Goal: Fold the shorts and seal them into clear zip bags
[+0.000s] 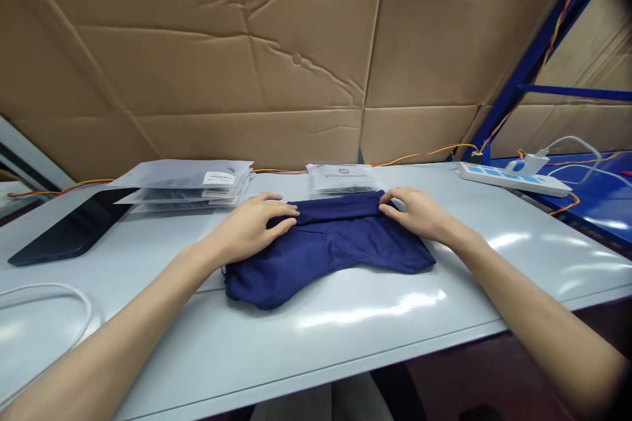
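Dark navy cloth (328,243), smooth and soft, its far edge folded into a straight band, its near edge curving unevenly, lies flat on a glossy pale table (375,335). It spans between two bare hands: the left hand (254,223) rests loosely curved on its left end; the right hand (415,210) pinches its far right corner, thumb near fingers.

Navy cloth (316,243), partly folded, flat.

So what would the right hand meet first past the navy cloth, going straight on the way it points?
Probably the ROCKBROS packet lying beyond the navy cloth that the right hand touches, though depth is unclear.
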Demonstrator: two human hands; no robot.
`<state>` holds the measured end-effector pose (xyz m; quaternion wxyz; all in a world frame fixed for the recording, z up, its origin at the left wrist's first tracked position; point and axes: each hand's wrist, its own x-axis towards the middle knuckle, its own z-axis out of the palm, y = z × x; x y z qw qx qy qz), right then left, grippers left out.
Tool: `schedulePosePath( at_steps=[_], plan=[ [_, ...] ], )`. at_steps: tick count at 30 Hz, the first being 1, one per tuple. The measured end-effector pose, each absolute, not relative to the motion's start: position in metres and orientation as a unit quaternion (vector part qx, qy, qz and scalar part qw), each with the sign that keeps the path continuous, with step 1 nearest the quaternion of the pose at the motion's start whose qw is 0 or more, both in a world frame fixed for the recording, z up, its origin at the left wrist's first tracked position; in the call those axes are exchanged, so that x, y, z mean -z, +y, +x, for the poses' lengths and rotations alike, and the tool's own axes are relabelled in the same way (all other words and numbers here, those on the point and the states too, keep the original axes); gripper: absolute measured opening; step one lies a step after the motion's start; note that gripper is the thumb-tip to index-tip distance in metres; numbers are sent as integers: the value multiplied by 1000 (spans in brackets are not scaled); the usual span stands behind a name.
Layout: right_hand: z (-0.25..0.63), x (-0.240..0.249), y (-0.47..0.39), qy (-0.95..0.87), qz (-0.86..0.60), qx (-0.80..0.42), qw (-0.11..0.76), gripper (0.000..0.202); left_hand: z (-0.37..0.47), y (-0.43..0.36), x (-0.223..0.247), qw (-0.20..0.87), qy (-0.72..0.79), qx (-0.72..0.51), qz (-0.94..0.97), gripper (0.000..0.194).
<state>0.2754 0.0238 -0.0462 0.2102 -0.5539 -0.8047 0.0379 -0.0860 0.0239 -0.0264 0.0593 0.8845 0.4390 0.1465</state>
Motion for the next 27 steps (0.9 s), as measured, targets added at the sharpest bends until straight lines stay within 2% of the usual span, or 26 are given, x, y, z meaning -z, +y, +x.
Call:
schedulePosePath(
  at_steps=[6, 12, 17, 20, 23, 27],
  plan=[
    [284, 34, -9, -795, -542, -68, 263, 21, -109, -22, 19, 40, 434, -182, 881, 34],
    [299, 39, -66, -848, -470, -133, 204, 19, -146, -76, 40, -31, 409, -177, 895, 26],
    [305, 53, -78, -840, -478, -103, 233, 9, -148, -82, 45, -61, 381, -209, 899, 19],
    [303, 49, -70, -820, -500, -79, 268, 8, -137, -78, 37, -27, 440, -258, 860, 17],
    [296, 39, -53, -787, -531, -46, 310, 9, -125, -66, 24, 24, 564, -277, 778, 30],
    [286, 30, -19, -765, -547, -13, 340, 12, -115, -37, 13, 12, 658, -190, 728, 35]
  ],
)
